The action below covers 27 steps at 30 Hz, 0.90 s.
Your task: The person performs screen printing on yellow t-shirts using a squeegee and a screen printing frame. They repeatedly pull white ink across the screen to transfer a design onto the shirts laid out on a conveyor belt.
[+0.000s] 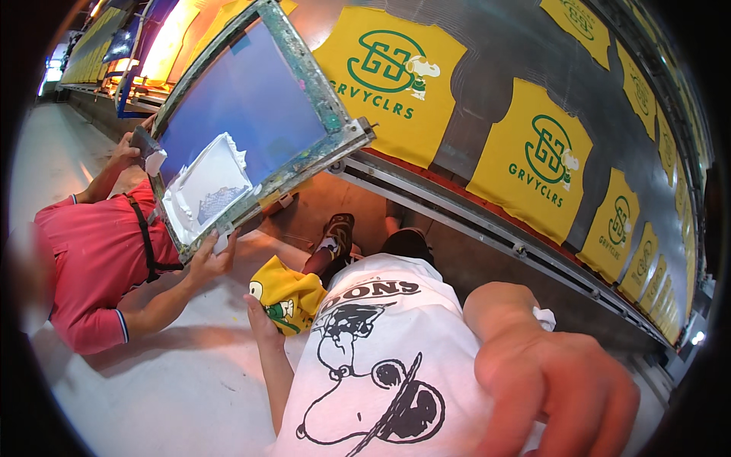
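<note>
My left hand [264, 323] grips a bunched yellow cloth [292, 291] with a white and green cartoon print, beside my white printed shirt. My right hand [560, 377] is raised close at the lower right, fingers loosely bent and apart, nothing seen in them; the fingertips run toward the lower edge. By its wrist shows a small white scrap [544, 318], and I cannot tell what it is. At the left a co-worker in a pink shirt [103, 259] holds a tilted screen-printing frame [324, 107], with white ink [205, 186] thick on its blue mesh and a squeegee [148, 151] at its edge.
A long printing table [487, 84] with a metal rail [457, 209] curves along the right. Several yellow shirt panels [537, 156] with green and white prints lie on it. Bright orange light glows at the upper left. Feet [335, 232] stand near the table's base.
</note>
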Each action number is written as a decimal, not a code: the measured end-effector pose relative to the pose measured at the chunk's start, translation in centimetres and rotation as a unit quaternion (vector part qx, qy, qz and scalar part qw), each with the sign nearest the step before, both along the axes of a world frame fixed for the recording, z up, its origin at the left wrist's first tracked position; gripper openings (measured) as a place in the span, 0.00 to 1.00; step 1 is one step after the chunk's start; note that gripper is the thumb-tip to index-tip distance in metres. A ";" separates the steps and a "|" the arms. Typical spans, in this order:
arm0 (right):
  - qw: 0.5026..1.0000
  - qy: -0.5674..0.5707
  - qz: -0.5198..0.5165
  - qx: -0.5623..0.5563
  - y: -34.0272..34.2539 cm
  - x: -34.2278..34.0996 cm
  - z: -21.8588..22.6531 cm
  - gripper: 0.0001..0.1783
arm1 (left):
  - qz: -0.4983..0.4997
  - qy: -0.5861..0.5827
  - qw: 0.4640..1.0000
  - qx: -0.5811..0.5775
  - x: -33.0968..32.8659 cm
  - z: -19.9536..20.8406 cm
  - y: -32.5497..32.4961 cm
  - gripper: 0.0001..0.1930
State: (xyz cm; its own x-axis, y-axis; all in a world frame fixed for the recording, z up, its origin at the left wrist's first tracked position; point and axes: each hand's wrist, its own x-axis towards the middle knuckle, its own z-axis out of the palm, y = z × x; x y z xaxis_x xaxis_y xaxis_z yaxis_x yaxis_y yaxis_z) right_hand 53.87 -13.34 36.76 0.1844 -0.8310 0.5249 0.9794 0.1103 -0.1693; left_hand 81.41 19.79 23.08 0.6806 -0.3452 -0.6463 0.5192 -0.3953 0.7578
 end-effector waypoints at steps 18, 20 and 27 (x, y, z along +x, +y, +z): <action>0.693 0.643 0.324 -0.025 17.0 10.6 -12.2 0.10 | 0.034 0.076 0.997 0.005 11.1 -7.2 8.4 0.32; 0.666 0.671 0.324 -0.032 17.9 11.0 -12.9 0.05 | 0.059 0.100 0.993 -0.024 13.0 -10.8 9.5 0.31; 0.669 0.692 0.270 0.019 19.1 11.2 -12.1 0.08 | 0.087 0.057 0.994 -0.027 18.0 -23.2 13.6 0.33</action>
